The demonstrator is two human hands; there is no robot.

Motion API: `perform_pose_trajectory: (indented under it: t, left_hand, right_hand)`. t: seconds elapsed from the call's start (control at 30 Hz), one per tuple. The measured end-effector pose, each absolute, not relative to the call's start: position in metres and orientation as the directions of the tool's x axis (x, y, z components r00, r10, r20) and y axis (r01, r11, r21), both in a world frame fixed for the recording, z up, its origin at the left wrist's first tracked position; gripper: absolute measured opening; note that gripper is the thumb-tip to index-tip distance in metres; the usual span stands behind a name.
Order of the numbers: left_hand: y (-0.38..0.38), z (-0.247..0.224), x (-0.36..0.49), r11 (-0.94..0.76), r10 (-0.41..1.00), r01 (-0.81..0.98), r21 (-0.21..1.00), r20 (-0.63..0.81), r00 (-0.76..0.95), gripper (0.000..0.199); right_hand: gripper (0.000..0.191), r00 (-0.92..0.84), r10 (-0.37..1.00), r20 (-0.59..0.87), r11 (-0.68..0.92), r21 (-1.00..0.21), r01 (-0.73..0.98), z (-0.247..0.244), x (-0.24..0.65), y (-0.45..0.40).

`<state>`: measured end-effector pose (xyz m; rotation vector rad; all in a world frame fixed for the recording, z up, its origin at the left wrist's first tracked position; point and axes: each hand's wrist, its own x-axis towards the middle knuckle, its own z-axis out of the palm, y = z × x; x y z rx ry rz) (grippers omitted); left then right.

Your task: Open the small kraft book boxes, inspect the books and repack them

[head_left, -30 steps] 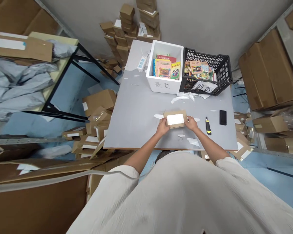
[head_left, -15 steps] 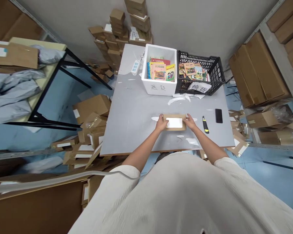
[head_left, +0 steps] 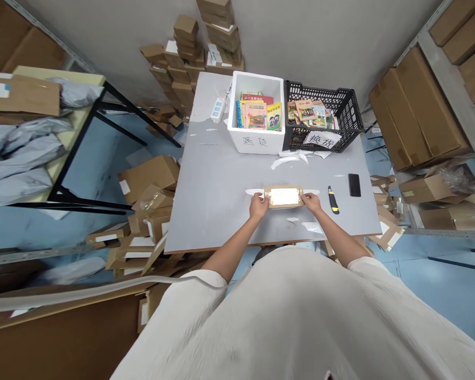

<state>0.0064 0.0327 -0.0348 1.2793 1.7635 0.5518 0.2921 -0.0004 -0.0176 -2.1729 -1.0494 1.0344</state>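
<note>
Between my hands is a small brown cardboard box (head_left: 266,203) with a white label (head_left: 284,196) on its upper face, which shines in the light. My left hand (head_left: 258,205) grips the box's left end, thumb and fingers pinched on it. At the opposite end, my right hand (head_left: 310,201) holds the right edge the same way. The box is low over the front part of the grey table (head_left: 217,184); whether it touches the surface I cannot tell. To the right of my right hand lies a black and yellow utility knife (head_left: 333,200).
A white bin (head_left: 257,143) and a black plastic crate (head_left: 342,119), both with books, stand at the table's back. A phone (head_left: 354,185) lies at the right. Torn white paper (head_left: 288,158) and a power strip (head_left: 218,110) are on the table. Cardboard boxes (head_left: 148,174) crowd the left floor.
The box has tilted a little, and its label now glares. My hands have shifted slightly outward and down to its ends, still holding it. The whole view has moved slightly.
</note>
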Motion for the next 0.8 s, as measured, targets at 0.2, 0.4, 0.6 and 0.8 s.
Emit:
perform_pose_trajectory:
  t: [0.2, 0.4, 0.6, 0.8]
  left_hand:
    - [0.041, -0.039, 0.007, 0.386, 0.912, 0.518, 0.763, -0.4, -0.09, 0.042]
    - [0.044, -0.034, 0.015, 0.32, 0.935, 0.486, 0.813, -0.354, -0.024, 0.062]
    - [0.034, -0.024, 0.013, 0.287, 0.948, 0.429, 0.856, -0.319, 0.001, 0.071]
    - [0.033, -0.028, 0.017, 0.305, 0.949, 0.415, 0.857, -0.311, -0.055, 0.059]
  right_hand:
    - [0.037, 0.426, 0.841, -0.333, -0.512, -0.746, 0.427, -0.022, 0.29, 0.005]
    - [0.06, 0.364, 0.877, -0.314, -0.45, -0.803, 0.39, -0.023, 0.279, 0.01]
    - [0.086, 0.281, 0.902, -0.329, -0.413, -0.849, 0.33, -0.015, 0.28, 0.009]
    - [0.075, 0.395, 0.862, -0.317, -0.436, -0.863, 0.257, -0.011, 0.282, 0.007]
